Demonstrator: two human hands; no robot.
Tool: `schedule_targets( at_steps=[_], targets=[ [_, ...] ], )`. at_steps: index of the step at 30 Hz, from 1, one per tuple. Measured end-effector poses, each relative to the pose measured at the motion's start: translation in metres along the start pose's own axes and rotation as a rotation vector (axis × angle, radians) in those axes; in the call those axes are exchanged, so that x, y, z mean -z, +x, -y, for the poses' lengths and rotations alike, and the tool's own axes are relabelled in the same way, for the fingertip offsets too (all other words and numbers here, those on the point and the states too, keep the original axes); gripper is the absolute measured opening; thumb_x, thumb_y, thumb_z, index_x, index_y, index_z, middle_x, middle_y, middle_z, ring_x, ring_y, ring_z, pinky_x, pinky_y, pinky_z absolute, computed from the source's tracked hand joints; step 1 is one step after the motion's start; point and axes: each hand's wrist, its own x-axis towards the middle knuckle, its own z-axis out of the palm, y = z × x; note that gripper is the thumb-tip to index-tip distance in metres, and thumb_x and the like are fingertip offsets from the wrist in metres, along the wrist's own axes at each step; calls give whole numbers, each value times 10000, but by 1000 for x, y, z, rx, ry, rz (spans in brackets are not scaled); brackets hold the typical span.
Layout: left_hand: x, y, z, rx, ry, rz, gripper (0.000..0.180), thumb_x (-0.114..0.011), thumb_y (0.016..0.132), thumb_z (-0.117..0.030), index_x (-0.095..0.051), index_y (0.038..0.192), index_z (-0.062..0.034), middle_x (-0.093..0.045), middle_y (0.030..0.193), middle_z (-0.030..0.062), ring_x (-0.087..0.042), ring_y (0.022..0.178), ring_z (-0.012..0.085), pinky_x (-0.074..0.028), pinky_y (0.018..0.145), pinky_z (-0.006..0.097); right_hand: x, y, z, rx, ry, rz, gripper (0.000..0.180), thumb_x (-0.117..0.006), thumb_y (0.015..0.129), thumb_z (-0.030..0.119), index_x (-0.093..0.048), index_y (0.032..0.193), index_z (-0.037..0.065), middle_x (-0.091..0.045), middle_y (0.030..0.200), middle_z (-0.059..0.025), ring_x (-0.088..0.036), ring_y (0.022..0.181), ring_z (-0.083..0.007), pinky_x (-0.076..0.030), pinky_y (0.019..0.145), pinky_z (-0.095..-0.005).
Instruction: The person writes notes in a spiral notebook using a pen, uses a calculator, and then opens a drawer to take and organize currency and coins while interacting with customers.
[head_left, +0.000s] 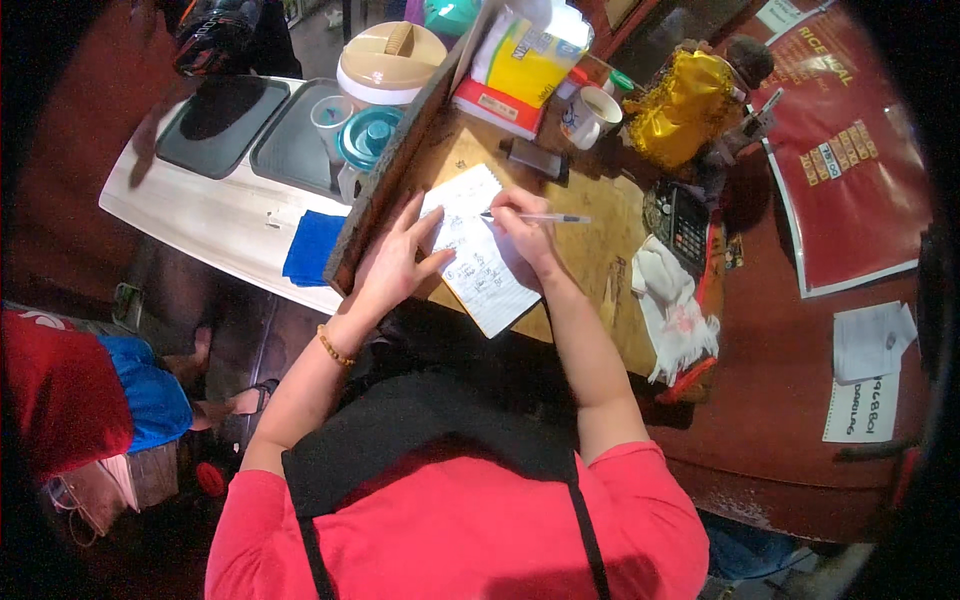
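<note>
A lined notepad (490, 290) with handwriting lies tilted on the wooden desk (590, 260). My right hand (525, 235) is closed around a slim pen (565, 217), its tip at the upper part of the page. On the pad's left edge rests my left hand (400, 255), fingers spread, with a beaded bracelet (333, 347) on that wrist. Just beyond the pad lies a small dark rectangular object (537, 158); its kind is unclear.
Left of the wooden divider (385, 185) stands a white counter (190, 215) with grey trays, a teal-lidded jug (368, 138) and a blue cloth (315, 247). A mug (590, 118), calculator (688, 225) and white cloth (665, 300) are rightward. Someone sits at lower left.
</note>
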Motion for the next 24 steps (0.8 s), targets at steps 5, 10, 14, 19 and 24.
schedule_targets(
  at_steps=[5, 10, 14, 19, 24],
  targets=[
    [-4, 4, 9, -79, 94, -48, 588, -712, 780, -292, -526, 1276, -37, -328, 1444, 213, -480, 1217, 349, -437, 960, 368, -3, 5, -5, 17, -55, 14, 112, -563, 739, 104, -613, 741, 4, -598, 631, -114, -585, 582, -171, -454, 553, -303],
    [2, 17, 5, -114, 54, -67, 572, -710, 780, -282, -536, 1258, -21, -353, 1419, 235, -459, 1230, 362, -397, 1005, 377, 2, 17, 1, 35, -87, 0, 132, -537, 734, 104, -620, 736, 1, -602, 637, -132, -597, 600, -200, -462, 568, -317],
    [4, 6, 3, -72, 71, -27, 580, -719, 771, -288, -542, 1251, -14, -338, 1432, 232, -427, 1265, 356, -374, 1028, 382, -2, 7, -1, 93, -181, -39, 134, -544, 734, 111, -608, 729, -6, -594, 627, -143, -590, 598, -217, -459, 571, -342],
    [1, 1, -5, -23, 24, 23, 588, -719, 774, -278, -532, 1255, 5, -321, 1439, 240, -389, 1298, 352, -363, 1037, 379, 0, -3, -1, -47, 68, -94, 125, -531, 740, 111, -586, 707, 3, -567, 612, -121, -565, 590, -170, -437, 553, -317],
    [2, 3, -5, -48, 43, 7, 586, -719, 775, -279, -532, 1258, -5, -322, 1435, 249, -388, 1296, 359, -365, 1033, 382, 2, -2, 14, 27, -73, -48, 127, -527, 733, 116, -583, 711, 4, -547, 583, -119, -555, 569, -182, -432, 544, -316]
  ],
)
